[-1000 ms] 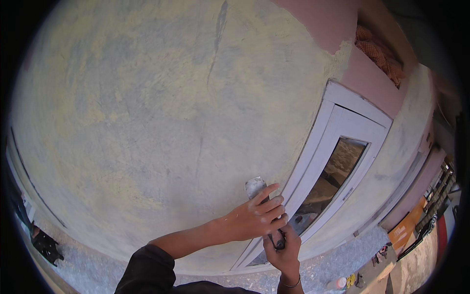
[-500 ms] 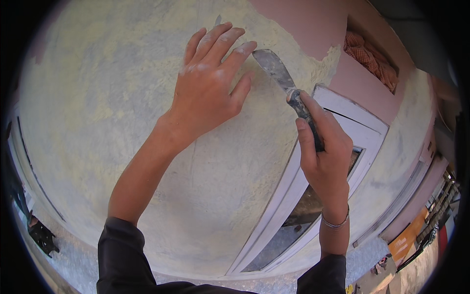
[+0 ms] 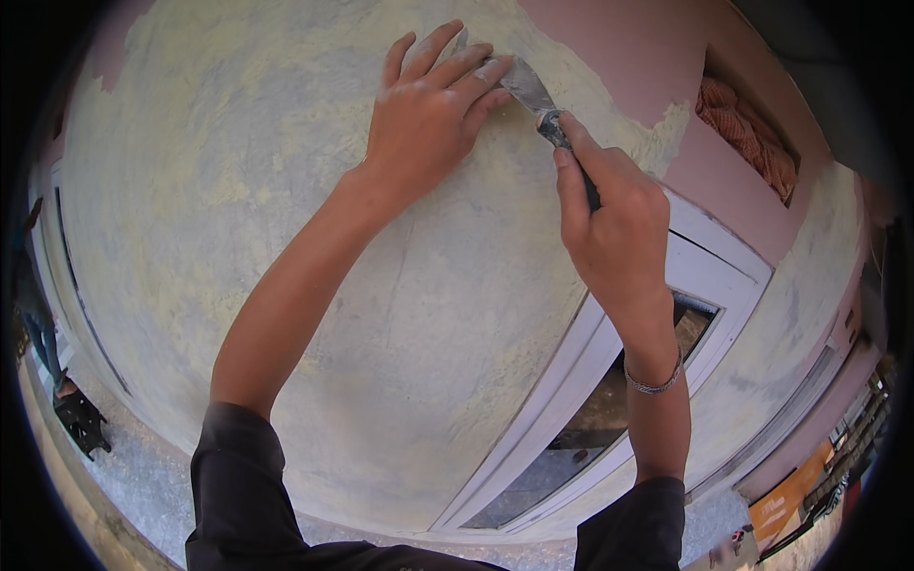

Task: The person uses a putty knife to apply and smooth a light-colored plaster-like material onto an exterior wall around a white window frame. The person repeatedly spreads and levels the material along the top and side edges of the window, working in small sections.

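Note:
My right hand (image 3: 619, 209) grips the dark, putty-smeared handle of a putty knife (image 3: 528, 86), with the thumb and index finger along it. The metal blade points up and to the left, its far end passing behind my left fingers. My left hand (image 3: 424, 119) is raised at the upper middle, back toward me, fingers spread and dusted white. Its index finger and thumb lie at the blade; whether they press on it I cannot tell. Behind both hands is a wall (image 3: 457, 285) coated in patchy whitish-yellow putty. A small grey pointed shape shows between the left fingers, too hidden to name.
A white-framed window (image 3: 543, 419) is below my right hand. Farther right, an orange-red checked cloth (image 3: 743, 133) lies in a recess of the pink wall (image 3: 619, 57). At the lower left are a black plastic object (image 3: 81, 419) and part of a person (image 3: 38, 314).
My right hand has moved up and slightly left, bringing the knife blade to my left fingers. The left hand has also shifted up and right. The view has moved slightly.

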Demonstrator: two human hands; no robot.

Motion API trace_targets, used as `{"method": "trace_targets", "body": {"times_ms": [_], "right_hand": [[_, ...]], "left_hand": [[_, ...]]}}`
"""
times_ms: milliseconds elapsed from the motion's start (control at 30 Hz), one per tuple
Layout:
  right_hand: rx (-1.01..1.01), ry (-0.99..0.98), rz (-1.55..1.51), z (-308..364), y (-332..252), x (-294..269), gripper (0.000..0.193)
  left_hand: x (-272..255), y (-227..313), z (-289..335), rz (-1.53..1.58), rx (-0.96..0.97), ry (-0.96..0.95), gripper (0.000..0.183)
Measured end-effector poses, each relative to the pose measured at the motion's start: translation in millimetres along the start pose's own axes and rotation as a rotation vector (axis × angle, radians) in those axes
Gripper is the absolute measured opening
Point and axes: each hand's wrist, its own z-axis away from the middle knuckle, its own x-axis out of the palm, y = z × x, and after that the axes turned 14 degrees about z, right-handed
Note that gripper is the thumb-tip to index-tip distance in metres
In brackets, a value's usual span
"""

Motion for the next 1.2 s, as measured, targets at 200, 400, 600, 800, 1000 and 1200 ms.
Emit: {"method": "trace_targets", "body": {"times_ms": [200,400,600,800,1000,1200], "right_hand": [[0.034,-0.005,-0.018,1.9,6.0,5.8,0.033],[-0.001,-0.15,0.045,20.4,13.9,1.4,0.042],[0.022,-0.19,0.166,41.1,36.2,-8.4,0.044],[0.074,-0.148,0.355,77.1,107.0,-50.1,0.04],[-0.05,0.036,0.428,49.9,155.3,-49.1,0.034],[-0.063,-0.041,0.418,50.1,154.0,-57.3,0.035]], "left_hand": [[8.0,-5.2,-3.0,-0.007,0.036,0.083,0.03],[7.5,10.9,16.5,0.016,-0.017,0.004,0.032],[-2.4,29.7,22.7,0.002,-0.072,-0.141,0.045],[-16.4,33.0,33.4,-0.113,-0.146,-0.246,0.061],[-14.8,33.1,30.6,-0.18,-0.159,-0.283,0.067],[-18.9,32.9,29.5,-0.199,-0.157,-0.292,0.065]]}}
